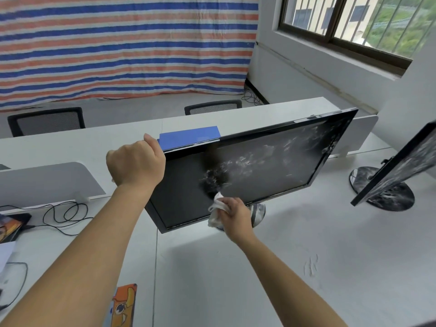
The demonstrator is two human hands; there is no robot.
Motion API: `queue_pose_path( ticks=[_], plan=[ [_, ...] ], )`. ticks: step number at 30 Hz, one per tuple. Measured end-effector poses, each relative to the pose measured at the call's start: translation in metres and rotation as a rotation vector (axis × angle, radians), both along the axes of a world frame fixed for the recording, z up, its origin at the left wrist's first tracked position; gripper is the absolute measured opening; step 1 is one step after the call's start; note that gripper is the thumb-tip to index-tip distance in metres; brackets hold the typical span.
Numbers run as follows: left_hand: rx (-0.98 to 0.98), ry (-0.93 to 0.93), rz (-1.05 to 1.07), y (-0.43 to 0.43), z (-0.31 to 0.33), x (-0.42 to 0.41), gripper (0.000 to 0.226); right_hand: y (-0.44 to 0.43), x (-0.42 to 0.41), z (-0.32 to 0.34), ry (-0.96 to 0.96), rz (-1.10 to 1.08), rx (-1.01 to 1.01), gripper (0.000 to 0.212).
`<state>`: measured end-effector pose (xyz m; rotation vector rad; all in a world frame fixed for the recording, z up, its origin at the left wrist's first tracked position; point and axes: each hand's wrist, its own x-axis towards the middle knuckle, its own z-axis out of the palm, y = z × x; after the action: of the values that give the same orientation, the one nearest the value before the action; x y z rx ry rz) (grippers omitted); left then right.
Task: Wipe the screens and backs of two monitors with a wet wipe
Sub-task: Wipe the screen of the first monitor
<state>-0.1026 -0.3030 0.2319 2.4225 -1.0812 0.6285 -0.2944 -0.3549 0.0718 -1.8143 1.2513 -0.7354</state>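
The right hand (232,214) has its fingers curled round a crumpled white wipe (216,207), pressed to the lower edge of the monitor (259,166) on the white desk (271,267). The left hand (135,162) grips that monitor's upper left corner, and the dark screen, tilted back, is streaked with white smears. A second monitor (401,166), smeared too, stands well apart at the right, with a blue box (188,139) behind the first.

We can't see left hand (135,161) fingertips, curled behind monitor (259,161) top corner. Monitor base (258,213) mostly hidden by screen and right hand (236,215). Wet wipe (218,206) half buried in that grip. Second monitor (415,159) cut by right edge. Blue slab (188,138) partly behind bezel, can't identify it.
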Motion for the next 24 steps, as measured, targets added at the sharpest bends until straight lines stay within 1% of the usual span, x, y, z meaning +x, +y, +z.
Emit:
queue_pose_path(
  ticks=[2,4,6,8,9,10,11,13,15,16,17,18,20,21,23,24],
  plan=[
    [-0.011,-0.002,-0.007,0.001,-0.001,0.001,0.065,-0.015,-0.014,0.001,-0.132,-0.198,0.042,0.015],
    [-0.020,-0.006,-0.011,0.003,-0.002,0.002,0.064,-0.040,-0.034,0.018,-0.211,-0.462,0.052,0.010],
    [-0.018,-0.010,-0.014,0.003,-0.001,0.000,0.064,-0.070,-0.057,0.036,-0.270,-0.676,0.061,0.016],
    [-0.015,-0.012,-0.011,0.002,0.000,-0.003,0.065,-0.090,-0.067,0.051,-0.339,-0.794,0.046,0.017],
    [-0.014,-0.013,-0.011,0.002,0.000,-0.004,0.065,-0.095,-0.065,0.053,-0.335,-0.799,-0.002,0.018],
    [-0.017,-0.014,-0.013,0.002,0.000,-0.003,0.064,-0.091,-0.059,0.056,-0.284,-0.778,-0.068,0.022],
    [-0.024,-0.013,-0.014,0.002,0.000,-0.003,0.064,-0.083,-0.052,0.057,-0.224,-0.713,-0.146,0.025],
    [-0.038,-0.009,-0.016,0.002,0.001,-0.002,0.063,-0.060,-0.038,0.043,-0.125,-0.421,-0.219,0.022],
    [-0.045,-0.006,-0.020,0.001,0.001,-0.002,0.062,-0.039,-0.031,0.027,0.036,-0.109,-0.172,0.018],
    [-0.047,-0.007,-0.021,0.000,0.001,-0.002,0.063,-0.034,-0.032,0.020,0.100,-0.040,-0.172,0.021],
    [-0.050,-0.008,-0.021,-0.001,0.000,-0.002,0.064,-0.034,-0.034,0.017,0.140,-0.063,-0.180,0.023],
    [-0.054,-0.010,-0.021,-0.002,0.000,-0.002,0.064,-0.036,-0.038,0.023,0.097,-0.129,-0.147,0.022],
    [-0.060,-0.012,-0.024,-0.001,-0.001,-0.001,0.065,-0.046,-0.046,0.049,-0.078,-0.305,-0.077,0.027],
    [-0.062,-0.010,-0.027,-0.001,-0.001,0.001,0.065,-0.052,-0.050,0.068,-0.189,-0.383,-0.084,0.028],
    [-0.066,-0.008,-0.035,-0.001,-0.002,0.003,0.064,-0.067,-0.060,0.102,-0.318,-0.502,-0.178,0.017],
    [-0.068,-0.014,-0.039,-0.002,-0.002,0.003,0.064,-0.075,-0.063,0.113,-0.336,-0.546,-0.260,0.011]
  ],
)
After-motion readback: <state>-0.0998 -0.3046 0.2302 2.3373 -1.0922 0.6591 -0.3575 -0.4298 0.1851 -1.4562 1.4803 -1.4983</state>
